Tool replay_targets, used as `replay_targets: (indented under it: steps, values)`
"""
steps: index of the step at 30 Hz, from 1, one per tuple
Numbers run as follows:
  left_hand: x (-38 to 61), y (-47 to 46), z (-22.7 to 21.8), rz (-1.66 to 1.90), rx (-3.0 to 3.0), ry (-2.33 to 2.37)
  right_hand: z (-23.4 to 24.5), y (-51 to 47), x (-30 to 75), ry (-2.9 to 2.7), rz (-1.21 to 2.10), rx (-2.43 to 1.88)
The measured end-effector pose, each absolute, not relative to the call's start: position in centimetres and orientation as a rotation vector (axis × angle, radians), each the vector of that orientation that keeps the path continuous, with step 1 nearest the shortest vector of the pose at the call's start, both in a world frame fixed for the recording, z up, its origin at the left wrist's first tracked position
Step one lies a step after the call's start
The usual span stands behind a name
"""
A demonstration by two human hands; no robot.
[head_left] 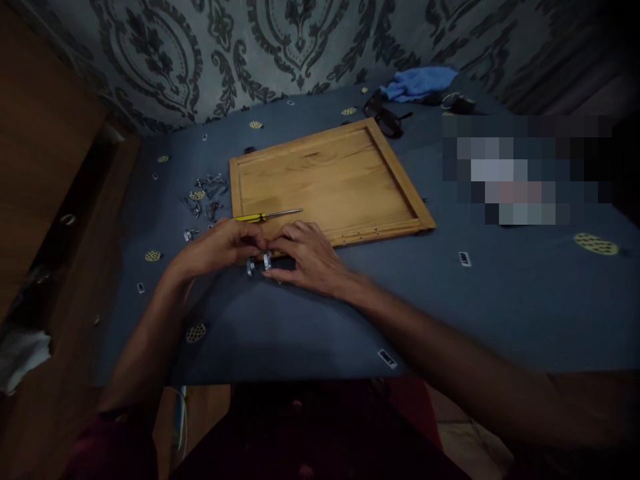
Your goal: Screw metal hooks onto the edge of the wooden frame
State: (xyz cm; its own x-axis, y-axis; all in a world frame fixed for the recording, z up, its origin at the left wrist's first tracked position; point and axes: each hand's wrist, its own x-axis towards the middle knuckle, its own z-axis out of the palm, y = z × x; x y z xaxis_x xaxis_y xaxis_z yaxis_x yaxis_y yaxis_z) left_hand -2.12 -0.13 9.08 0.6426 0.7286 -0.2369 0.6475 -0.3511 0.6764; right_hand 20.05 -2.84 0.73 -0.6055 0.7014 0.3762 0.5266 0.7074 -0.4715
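A framed wooden panel (320, 177), like a cabinet door, lies on the blue cloth with small holes along its near edge. At its near left corner, my right hand (310, 260) has thumb and index finger closed on a small silver metal fitting (267, 261), which looks like a hinge. A second shiny part (251, 267) shows just left of it; whether the two are joined I cannot tell. My left hand (225, 245) is pinched at the top of the same fitting, its fingertips partly hidden. Behind the hands, a yellow and black screwdriver (267, 215) lies across the panel's corner.
Several loose metal parts (207, 193) lie left of the panel, with another silver piece (189, 235) near my left wrist. Dark glasses (387, 120) and a blue cloth bundle (420, 83) are at the back. A blurred patch (515, 173) covers something on the right.
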Motion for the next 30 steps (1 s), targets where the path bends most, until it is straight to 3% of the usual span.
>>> replay_targets:
  steps: [30]
  values:
    - [-1.79,0.97,9.0,0.074,2.049,0.977,0.62,-2.74,19.95,-2.357,0.425,-0.938]
